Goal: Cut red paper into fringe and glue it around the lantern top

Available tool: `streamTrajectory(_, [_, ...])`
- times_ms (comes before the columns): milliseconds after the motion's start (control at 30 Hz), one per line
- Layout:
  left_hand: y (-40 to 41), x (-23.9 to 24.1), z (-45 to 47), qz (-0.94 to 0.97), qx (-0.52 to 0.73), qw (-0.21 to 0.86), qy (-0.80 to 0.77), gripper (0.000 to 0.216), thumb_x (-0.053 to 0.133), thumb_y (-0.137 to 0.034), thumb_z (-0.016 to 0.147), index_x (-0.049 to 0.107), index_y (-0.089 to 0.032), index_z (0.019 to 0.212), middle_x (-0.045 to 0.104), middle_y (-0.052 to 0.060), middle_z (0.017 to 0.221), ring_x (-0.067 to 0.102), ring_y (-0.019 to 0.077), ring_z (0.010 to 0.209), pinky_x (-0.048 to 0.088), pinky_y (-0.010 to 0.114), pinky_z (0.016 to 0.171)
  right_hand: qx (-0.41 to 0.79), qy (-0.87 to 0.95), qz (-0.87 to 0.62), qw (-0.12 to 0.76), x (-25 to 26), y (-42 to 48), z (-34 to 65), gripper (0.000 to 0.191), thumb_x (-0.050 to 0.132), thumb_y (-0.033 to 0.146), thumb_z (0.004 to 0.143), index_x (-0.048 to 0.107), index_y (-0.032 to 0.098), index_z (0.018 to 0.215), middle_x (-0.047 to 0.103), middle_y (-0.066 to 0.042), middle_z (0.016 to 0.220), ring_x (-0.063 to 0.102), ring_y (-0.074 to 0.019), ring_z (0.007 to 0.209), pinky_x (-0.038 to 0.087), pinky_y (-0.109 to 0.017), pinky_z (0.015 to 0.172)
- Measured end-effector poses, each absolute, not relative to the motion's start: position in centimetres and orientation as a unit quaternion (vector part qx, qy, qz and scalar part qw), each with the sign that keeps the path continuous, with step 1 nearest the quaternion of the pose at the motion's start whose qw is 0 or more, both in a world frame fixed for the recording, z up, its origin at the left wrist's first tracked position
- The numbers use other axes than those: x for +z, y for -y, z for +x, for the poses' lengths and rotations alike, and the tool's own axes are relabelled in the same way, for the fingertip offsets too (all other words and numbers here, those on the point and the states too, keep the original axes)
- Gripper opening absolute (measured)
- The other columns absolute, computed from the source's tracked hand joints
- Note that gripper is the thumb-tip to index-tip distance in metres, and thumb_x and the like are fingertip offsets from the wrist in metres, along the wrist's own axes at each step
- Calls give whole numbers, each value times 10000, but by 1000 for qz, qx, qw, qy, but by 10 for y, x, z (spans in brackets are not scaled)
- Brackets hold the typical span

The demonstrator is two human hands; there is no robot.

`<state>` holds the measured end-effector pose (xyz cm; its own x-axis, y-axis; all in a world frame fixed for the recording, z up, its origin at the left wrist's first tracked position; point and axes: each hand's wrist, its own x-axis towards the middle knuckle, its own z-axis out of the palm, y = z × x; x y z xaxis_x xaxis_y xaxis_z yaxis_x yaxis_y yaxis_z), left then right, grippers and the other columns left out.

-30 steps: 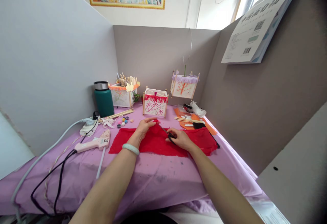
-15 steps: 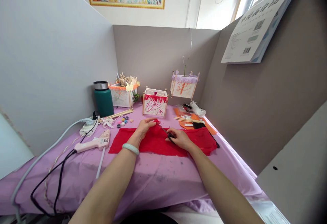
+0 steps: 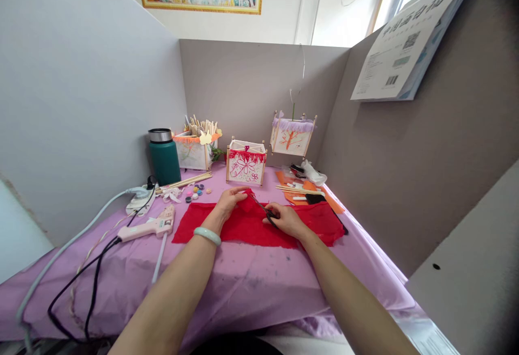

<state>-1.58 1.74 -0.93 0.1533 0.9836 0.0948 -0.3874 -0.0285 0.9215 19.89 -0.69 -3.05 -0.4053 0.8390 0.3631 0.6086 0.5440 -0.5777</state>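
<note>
A long piece of red cloth (image 3: pixel 251 230) lies spread across the table in front of me. My left hand (image 3: pixel 230 202), with a pale green bangle at its wrist, pinches the cloth's far edge and lifts it a little. My right hand (image 3: pixel 287 219) is closed round the black handles of a pair of scissors (image 3: pixel 271 216). The blades point up and left to the raised edge, close to my left fingertips. Whether they are cutting into the cloth is too small to tell. Just beyond stands a square lantern (image 3: pixel 246 167) with red fringe and a painted flower.
On the left are a pink glue gun (image 3: pixel 148 227), a power strip (image 3: pixel 140 203) with cables, and a green bottle (image 3: pixel 164 158). Small coloured lids (image 3: pixel 195 193) lie nearby. A box of sticks (image 3: pixel 192 152) stands behind; a purple-fringed lantern (image 3: pixel 292 139) hangs at the right. Grey partitions enclose the table.
Slightly more of the red cloth's lifted edge shows beneath my left fingers. Both hands and the scissors stay in nearly the same place.
</note>
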Motion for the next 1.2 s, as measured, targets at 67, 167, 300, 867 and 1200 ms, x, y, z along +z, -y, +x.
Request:
streamTrajectory(67, [-16,-9,-15,450,557,612,-335,494,761,-163,543,640,-91,1016,697,94,807,635,163,631,489,271,639,178,819,-441,321,-30,7,198,333,651,444,694,606,200,915,513,36,620,463,-104,564,307,-198,526])
streamTrajectory(167, [-16,-8,-14,453,556,612,-335,496,760,-164,540,638,-85,1014,697,100,809,639,174,652,490,281,656,178,819,-440,322,-31,8,198,330,649,442,696,605,202,918,510,38,616,462,-104,560,307,-199,524])
streamTrajectory(300, [-16,-9,-14,453,555,612,-334,498,759,-169,543,639,-89,1019,696,104,822,644,186,682,490,293,679,181,819,-440,321,-31,8,197,328,645,437,700,601,202,925,519,35,620,471,-108,566,312,-202,527])
streamTrajectory(867, [-16,-8,-14,448,555,611,-344,461,739,-141,568,639,-92,1015,695,89,778,635,162,621,492,271,632,175,817,-444,323,-33,5,198,314,650,416,700,605,201,925,516,31,626,465,-105,571,305,-195,530])
streamTrajectory(1200, [-16,-10,-16,458,540,610,-355,487,732,-126,576,632,-95,1051,692,81,763,630,149,594,489,260,616,167,810,-459,325,-34,3,200,319,640,436,698,606,203,913,524,31,631,462,-105,566,304,-197,529])
